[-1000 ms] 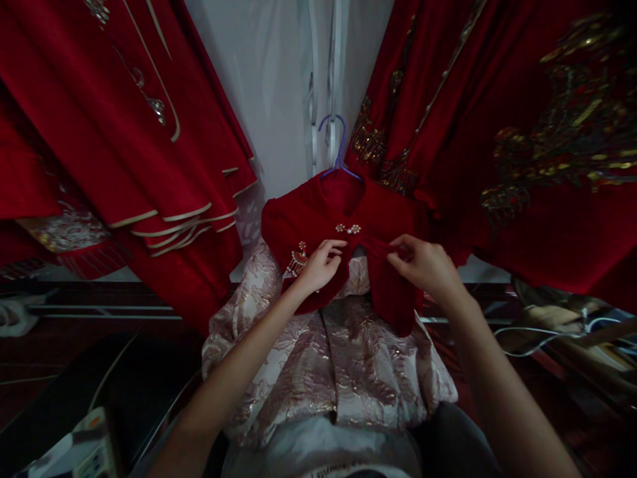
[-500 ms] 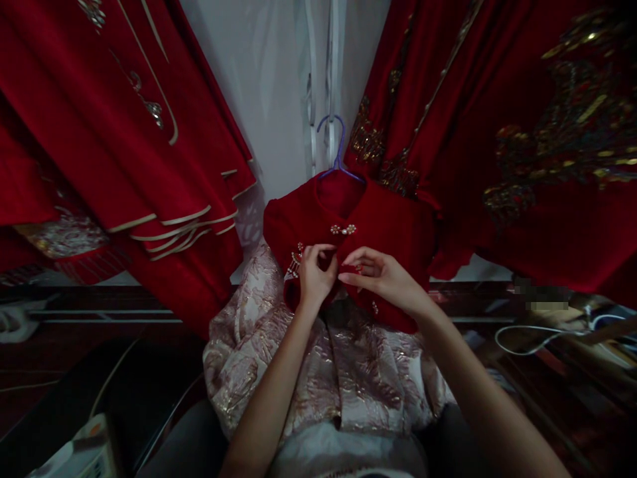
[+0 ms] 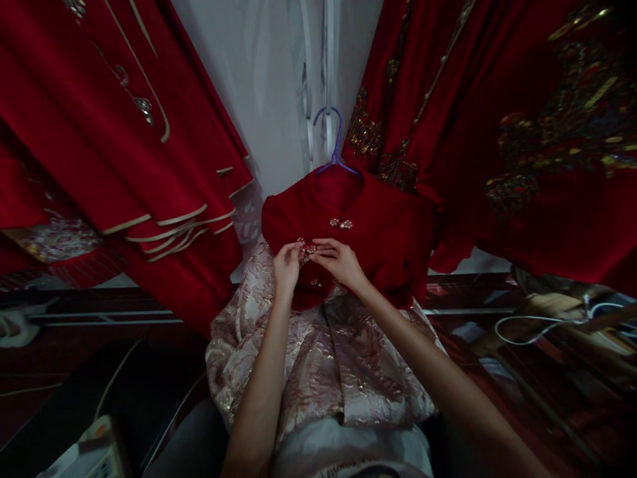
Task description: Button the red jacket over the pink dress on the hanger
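Note:
A small red jacket (image 3: 388, 212) lies spread before me on a purple hanger (image 3: 337, 146). At its neck a beaded frog button (image 3: 341, 224) is joined across the opening. Lower on the front, my left hand (image 3: 287, 269) and my right hand (image 3: 341, 262) meet at a second beaded frog button (image 3: 309, 250). Both hands are closed, fingertips pinching its two sides; whether the halves are joined is hidden. Another bead ornament (image 3: 315, 283) shows below them. The jacket's lower edge rests on a shiny pink-and-silver brocade garment (image 3: 313, 372) across my lap.
Long red garments (image 3: 184, 146) with pale trim hang at the left. More red garments (image 3: 462, 159) with gold sequin work hang at the right. A white wall (image 3: 249, 73) stands behind. A pale device (image 3: 89, 451) is at lower left, and a white cable (image 3: 522, 332) loops at right.
Both hands have moved left across the jacket and come together. My right hand has carried the right front panel over toward the left one.

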{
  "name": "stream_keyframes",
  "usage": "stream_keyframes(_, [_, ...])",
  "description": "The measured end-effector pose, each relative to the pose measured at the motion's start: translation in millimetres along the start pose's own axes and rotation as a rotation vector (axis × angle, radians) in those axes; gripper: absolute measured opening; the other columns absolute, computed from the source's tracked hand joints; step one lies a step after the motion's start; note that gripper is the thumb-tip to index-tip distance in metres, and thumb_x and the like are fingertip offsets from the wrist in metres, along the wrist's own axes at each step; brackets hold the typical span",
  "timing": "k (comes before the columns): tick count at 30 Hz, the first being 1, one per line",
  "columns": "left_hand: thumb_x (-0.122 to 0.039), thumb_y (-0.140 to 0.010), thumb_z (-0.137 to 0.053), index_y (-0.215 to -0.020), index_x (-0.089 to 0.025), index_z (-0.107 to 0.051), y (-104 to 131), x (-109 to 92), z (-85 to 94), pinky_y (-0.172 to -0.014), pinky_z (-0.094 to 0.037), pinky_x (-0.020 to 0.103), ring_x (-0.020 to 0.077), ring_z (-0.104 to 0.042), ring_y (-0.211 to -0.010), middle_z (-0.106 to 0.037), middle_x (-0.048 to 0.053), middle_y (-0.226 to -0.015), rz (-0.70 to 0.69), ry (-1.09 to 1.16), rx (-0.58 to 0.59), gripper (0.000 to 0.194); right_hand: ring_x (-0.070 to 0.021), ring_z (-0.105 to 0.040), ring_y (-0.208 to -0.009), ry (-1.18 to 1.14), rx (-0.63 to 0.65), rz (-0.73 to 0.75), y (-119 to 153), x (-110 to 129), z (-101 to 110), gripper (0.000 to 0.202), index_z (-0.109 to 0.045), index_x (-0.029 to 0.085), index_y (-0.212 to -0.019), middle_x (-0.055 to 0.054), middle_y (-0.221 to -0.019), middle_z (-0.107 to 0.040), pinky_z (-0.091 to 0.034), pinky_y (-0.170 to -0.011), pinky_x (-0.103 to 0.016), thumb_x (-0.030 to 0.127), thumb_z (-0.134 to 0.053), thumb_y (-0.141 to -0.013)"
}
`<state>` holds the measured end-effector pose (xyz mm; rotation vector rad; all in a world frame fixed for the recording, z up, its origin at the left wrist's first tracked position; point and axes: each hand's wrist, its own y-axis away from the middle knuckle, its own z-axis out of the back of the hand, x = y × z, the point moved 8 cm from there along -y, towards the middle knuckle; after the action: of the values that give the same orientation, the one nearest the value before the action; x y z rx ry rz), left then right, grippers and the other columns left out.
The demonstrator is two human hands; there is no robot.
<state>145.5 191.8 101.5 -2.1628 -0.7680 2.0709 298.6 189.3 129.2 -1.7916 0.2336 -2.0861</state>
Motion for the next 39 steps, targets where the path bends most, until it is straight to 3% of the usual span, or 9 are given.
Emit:
stream_keyframes(3, [-0.032, -0.080, -0.054, -0.089, -0.012, -0.064, 0, 4, 1.9, -0.077, -0.053, 0.028, 0.0134, -0.066, -0.079, -0.070, 0.009, -0.095, 0.030, 0.064, -0.026, 0.024, -0.0137, -0.067, -0.086, 0.042, -0.011, 0.029, -3, -2, -2, 0.026, -0.064, 0.019, -0.102, -0.005, -0.101, -0.069, -0.055, -0.079, -0.028, 0.022, -0.064, -0.076])
stream_keyframes(9, [-0.033, -0.074, -0.061, -0.087, -0.010, -0.068, 3, 3, -0.6, -0.076, -0.054, 0.029, 0.0143, -0.067, -0.077, -0.071, 0.011, -0.095, 0.092, 0.179, -0.023, 0.027, -0.0113, -0.063, -0.070, 0.157, -0.130, 0.080, -5, 1, 2, 0.016, -0.063, 0.017, -0.088, -0.001, -0.081, -0.068, -0.053, -0.069, -0.023, 0.023, -0.068, -0.073])
stream_keyframes(14, [-0.032, -0.072, -0.064, -0.088, -0.009, -0.069, 8, -1, 1.0, -0.076, -0.056, 0.031, 0.0156, -0.068, -0.077, -0.072, 0.012, -0.095, 0.162, 0.166, -0.009, 0.029, -0.0103, -0.062, -0.068, 0.202, -0.131, 0.099, -5, 5, -1, 0.012, -0.063, 0.017, -0.087, 0.000, -0.078, -0.067, -0.052, -0.067, -0.022, 0.020, -0.064, -0.075])
stream_keyframes(20, [-0.024, -0.067, -0.070, -0.093, -0.009, -0.070, 8, -18, 1.9, -0.082, -0.054, 0.031, 0.0167, -0.069, -0.082, -0.073, 0.011, -0.093, 0.010, -0.029, 0.038, 0.030, -0.0095, -0.061, -0.070, 0.268, -0.134, 0.181, -5, 17, -3, 0.014, -0.065, 0.017, -0.091, -0.002, -0.084, -0.064, -0.053, -0.069, -0.021, 0.015, -0.060, -0.077])
stream_keyframes(29, [-0.022, -0.070, -0.067, -0.086, -0.011, -0.067, 7, -24, 4.7, -0.076, -0.055, 0.029, 0.0149, -0.068, -0.076, -0.072, 0.009, -0.084, -0.070, -0.139, 0.068, 0.020, -0.0101, -0.062, -0.069, 0.288, -0.168, 0.185, -4, 24, -3, 0.013, -0.067, 0.016, -0.090, -0.004, -0.084, -0.064, -0.054, -0.066, -0.021, 0.017, -0.060, -0.079])
stream_keyframes(33, [-0.020, -0.070, -0.065, -0.088, -0.013, -0.062, 4, -20, 6.0, -0.076, -0.054, 0.026, 0.0132, -0.067, -0.078, -0.070, 0.007, -0.086, -0.074, -0.127, 0.085, 0.020, -0.0116, -0.066, -0.074, 0.230, -0.065, 0.131, -1, 22, -1, 0.016, -0.066, 0.018, -0.095, -0.003, -0.087, -0.070, -0.056, -0.068, -0.023, 0.020, -0.056, -0.083])
stream_keyframes(36, [-0.021, -0.070, -0.065, -0.088, -0.014, -0.060, 4, -17, 6.7, -0.070, -0.052, 0.023, 0.0118, -0.065, -0.072, -0.068, 0.005, -0.080, -0.072, -0.196, 0.098, 0.020, -0.0131, -0.068, -0.085, 0.214, 0.048, 0.089, 14, 16, 13, 0.018, -0.066, 0.019, -0.098, -0.003, -0.095, -0.071, -0.056, -0.076, -0.025, 0.021, -0.054, -0.084])
stream_keyframes(39, [-0.026, -0.074, -0.062, -0.082, -0.015, -0.061, 11, -9, -3.5, -0.063, -0.050, 0.021, 0.0117, -0.064, -0.066, -0.068, 0.004, -0.076, -0.028, -0.335, 0.275, 0.014, -0.0141, -0.067, -0.090, 0.259, 0.093, 0.048, 33, 9, 39, 0.020, -0.066, 0.020, -0.101, -0.004, -0.101, -0.070, -0.055, -0.079, -0.027, 0.023, -0.053, -0.086])
